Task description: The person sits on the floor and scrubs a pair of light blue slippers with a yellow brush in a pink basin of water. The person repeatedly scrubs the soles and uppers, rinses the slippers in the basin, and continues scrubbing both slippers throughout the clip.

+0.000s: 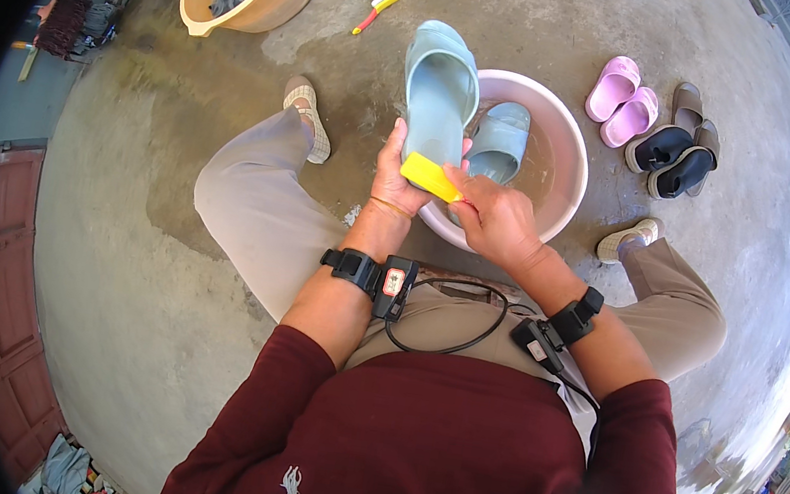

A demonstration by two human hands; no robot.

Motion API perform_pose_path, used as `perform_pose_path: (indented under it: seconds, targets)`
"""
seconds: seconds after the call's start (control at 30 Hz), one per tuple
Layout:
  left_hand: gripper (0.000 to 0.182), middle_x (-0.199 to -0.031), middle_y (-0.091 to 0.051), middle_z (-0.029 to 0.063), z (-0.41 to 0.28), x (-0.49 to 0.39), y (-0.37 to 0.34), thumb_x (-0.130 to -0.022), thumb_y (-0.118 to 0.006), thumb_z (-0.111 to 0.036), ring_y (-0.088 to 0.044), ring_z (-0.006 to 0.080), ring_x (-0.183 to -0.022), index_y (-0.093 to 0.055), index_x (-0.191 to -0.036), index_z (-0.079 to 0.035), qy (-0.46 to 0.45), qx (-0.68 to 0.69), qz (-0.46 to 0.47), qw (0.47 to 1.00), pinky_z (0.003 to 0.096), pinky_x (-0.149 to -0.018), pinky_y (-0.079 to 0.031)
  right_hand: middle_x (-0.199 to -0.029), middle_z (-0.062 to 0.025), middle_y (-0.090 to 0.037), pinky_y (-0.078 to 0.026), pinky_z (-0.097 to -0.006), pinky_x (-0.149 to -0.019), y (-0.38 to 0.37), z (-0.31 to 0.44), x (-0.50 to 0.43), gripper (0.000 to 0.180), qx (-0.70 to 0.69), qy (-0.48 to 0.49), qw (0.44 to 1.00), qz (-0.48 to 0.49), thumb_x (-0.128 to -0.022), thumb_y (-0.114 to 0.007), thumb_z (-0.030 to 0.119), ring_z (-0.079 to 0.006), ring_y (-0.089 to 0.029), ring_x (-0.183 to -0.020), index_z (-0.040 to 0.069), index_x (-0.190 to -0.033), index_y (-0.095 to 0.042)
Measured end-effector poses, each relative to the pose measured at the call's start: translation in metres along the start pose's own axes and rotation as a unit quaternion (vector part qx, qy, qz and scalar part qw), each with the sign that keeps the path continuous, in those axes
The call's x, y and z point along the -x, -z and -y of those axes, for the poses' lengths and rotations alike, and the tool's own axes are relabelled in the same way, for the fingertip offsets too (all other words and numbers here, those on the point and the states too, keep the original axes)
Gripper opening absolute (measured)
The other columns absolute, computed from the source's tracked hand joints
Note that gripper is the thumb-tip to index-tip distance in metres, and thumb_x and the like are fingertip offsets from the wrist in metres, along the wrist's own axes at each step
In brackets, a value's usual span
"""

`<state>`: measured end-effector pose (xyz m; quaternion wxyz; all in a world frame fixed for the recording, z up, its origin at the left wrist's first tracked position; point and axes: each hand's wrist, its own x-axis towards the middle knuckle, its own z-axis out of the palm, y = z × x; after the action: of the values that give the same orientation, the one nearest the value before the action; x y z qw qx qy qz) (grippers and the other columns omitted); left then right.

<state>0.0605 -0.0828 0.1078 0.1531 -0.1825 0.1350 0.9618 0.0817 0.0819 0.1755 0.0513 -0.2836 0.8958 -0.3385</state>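
My left hand (398, 183) grips a light blue slide sandal (440, 98) by its heel end, with the toe pointing away from me. In my right hand (498, 212) is a yellow brush (431, 177), its head lying across the sandal's heel; the bristles are hidden beneath it. Below the sandal and a little to its right stands a pale pink basin (578, 174) holding murky water. A second light blue slide sandal (501, 141) rests in that basin, partly covered by my right hand.
An orange plastic tub (289, 1) with grey cloth inside stands far left. Near it lies a red-and-yellow brush (376, 12). To the right sit pink slides (621, 101), black shoes (668, 160) and brown slippers (689, 110). A broom (62, 18) leans at the left wall.
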Motion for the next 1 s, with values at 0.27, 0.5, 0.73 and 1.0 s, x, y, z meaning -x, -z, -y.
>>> perform_pose_path:
  seconds: [0.27,0.5,0.73,1.0]
  targets:
    - [0.063,-0.121,-0.053,0.0192,0.000,-0.006,0.008,-0.088,-0.044,-0.055,-0.052,0.0424,-0.108,-0.044,-0.129,-0.007,-0.007,0.042,-0.010,0.999,0.0550,-0.086,-0.044,-0.077,-0.0058,-0.058,-0.048,-0.0383,-0.052,0.012,-0.032,0.017,0.044,0.079,0.055,0.995,0.003,-0.077,-0.064,0.019,-0.0270,-0.060,-0.061,0.019,-0.121,-0.057]
    - [0.061,-0.127,-0.047,0.0206,-0.009,-0.008,0.011,-0.089,-0.043,-0.053,-0.044,0.0447,-0.115,-0.042,-0.131,-0.008,-0.013,0.073,-0.075,0.994,0.0558,-0.092,-0.039,-0.093,-0.0112,-0.065,-0.051,-0.0403,-0.066,0.020,-0.060,0.038,0.042,0.051,-0.120,0.991,-0.024,-0.079,-0.061,0.015,-0.0316,-0.063,-0.074,0.017,-0.121,-0.058]
    - [0.058,-0.118,-0.052,0.0156,-0.003,-0.010,-0.003,-0.088,-0.047,-0.055,-0.050,0.0420,-0.105,-0.046,-0.125,-0.011,-0.051,0.080,-0.067,0.993,0.0587,-0.091,-0.041,-0.088,-0.0116,-0.064,-0.051,-0.0369,-0.060,0.019,-0.025,0.008,0.041,-0.062,0.017,0.992,-0.112,-0.078,-0.063,0.013,-0.0303,-0.063,-0.071,0.010,-0.118,-0.059]
    - [0.058,-0.108,-0.055,0.0178,-0.016,0.002,-0.013,-0.084,-0.053,-0.051,-0.055,0.0407,-0.093,-0.047,-0.120,-0.005,-0.014,0.122,-0.044,0.991,0.0581,-0.086,-0.043,-0.069,-0.0040,-0.053,-0.046,-0.0336,-0.047,0.020,0.013,-0.021,0.036,0.126,0.137,0.980,-0.071,-0.073,-0.065,0.012,-0.0193,-0.058,-0.057,0.016,-0.109,-0.063]
